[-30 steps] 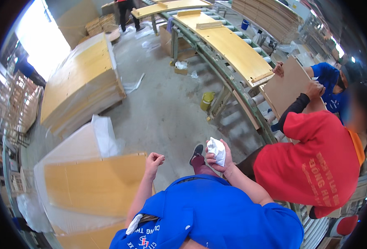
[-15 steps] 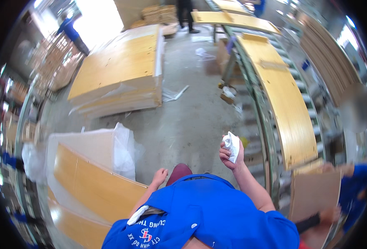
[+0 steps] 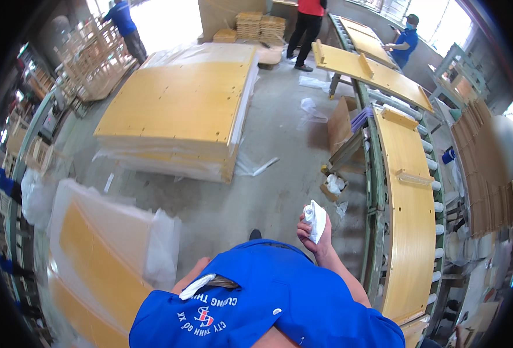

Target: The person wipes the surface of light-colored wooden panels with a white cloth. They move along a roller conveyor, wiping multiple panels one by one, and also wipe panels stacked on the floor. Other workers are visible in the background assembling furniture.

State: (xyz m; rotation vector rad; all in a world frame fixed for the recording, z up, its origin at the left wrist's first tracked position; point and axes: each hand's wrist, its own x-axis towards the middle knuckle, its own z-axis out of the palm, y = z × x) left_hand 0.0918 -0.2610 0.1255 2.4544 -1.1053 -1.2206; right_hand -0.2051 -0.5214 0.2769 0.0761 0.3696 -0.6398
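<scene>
My right hand (image 3: 320, 236) is raised in front of my body, its fingers closed round a small crumpled white wad (image 3: 315, 221). Whether the wad is cloth or plastic I cannot make out. To its right runs a roller conveyor (image 3: 375, 232) carrying a long yellow wooden panel (image 3: 410, 232) with cross strips. Low beside my blue shirt is my left hand (image 3: 200, 264), its fingers hidden. Nearest to that hand, on the left, yellow curved panels (image 3: 102, 249) lie partly under translucent wrapping (image 3: 163, 246). A white piece of fabric (image 3: 198, 286) pokes from my shirt pocket.
A large stack of yellow panels (image 3: 175, 98) stands ahead on the left. Plastic scraps (image 3: 259, 166) and a small open box (image 3: 333, 184) lie on the floor. Another panel (image 3: 372, 65) crosses the conveyor farther on. People work at the far conveyor (image 3: 406, 46) and far left (image 3: 123, 26).
My view has shifted forward along the conveyor and the floor. The left hand has dropped back, now mostly hidden by my shirt. My right hand still grips the white wad.
</scene>
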